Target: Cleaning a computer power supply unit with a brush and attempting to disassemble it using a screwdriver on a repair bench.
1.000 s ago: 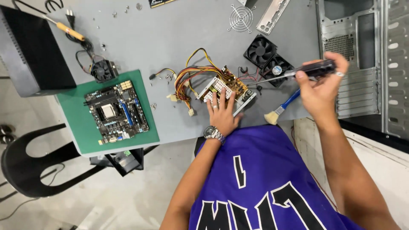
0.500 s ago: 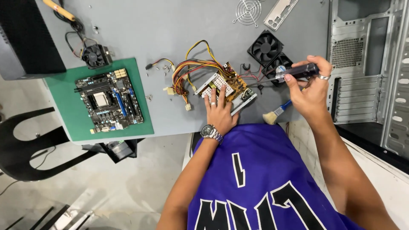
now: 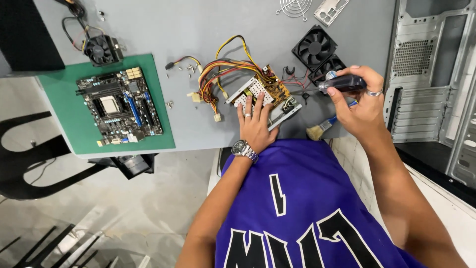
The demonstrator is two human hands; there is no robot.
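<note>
My left hand [image 3: 255, 124], with a wristwatch on the wrist, lies flat with spread fingers on an opened power supply board [image 3: 265, 89] near the table's front edge. A bundle of yellow, red and orange wires [image 3: 225, 69] runs out of the board to the left. Above and to the right, my right hand [image 3: 359, 101] grips a dark screwdriver [image 3: 344, 83] whose tip points left toward the board. A small brush [image 3: 322, 128] lies on the table just under that hand.
Two black fans [image 3: 317, 49] sit behind the board. A motherboard [image 3: 119, 105] rests on a green mat [image 3: 67, 124] at left, with a cooler fan [image 3: 101, 49] beyond. An open computer case [image 3: 431, 74] stands at right. Loose screws [image 3: 191, 69] dot the grey table [image 3: 173, 25].
The view has shifted, so everything sits further right in the frame. My right hand with the screwdriver has come closer to the board. The left hand stays on the board.
</note>
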